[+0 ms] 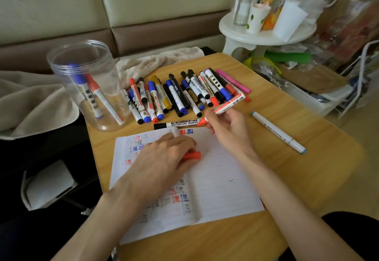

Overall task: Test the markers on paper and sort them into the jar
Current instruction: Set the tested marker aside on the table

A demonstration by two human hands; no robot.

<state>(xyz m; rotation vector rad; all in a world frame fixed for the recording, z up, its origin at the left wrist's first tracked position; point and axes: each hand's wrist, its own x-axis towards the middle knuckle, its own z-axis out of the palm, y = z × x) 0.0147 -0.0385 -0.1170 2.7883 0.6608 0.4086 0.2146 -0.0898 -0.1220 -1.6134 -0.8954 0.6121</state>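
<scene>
My right hand (227,126) grips an uncapped red marker (227,104), its red tip pointing left just above the top edge of the white paper (221,178). My left hand (164,158) rests on the paper and holds the marker's red cap (193,155) under its fingers. Red and blue test scribbles mark the sheet. A clear plastic jar (86,84) stands at the table's left rear with a blue and a red marker inside. Several markers (184,94) lie in a row behind the paper.
A black whiteboard marker (176,124) lies between the row and the paper. A white marker with light blue ends (279,132) lies to the right on the wooden table (307,158). Beige cloth drapes at left; a white stool with bottles and cups stands behind right.
</scene>
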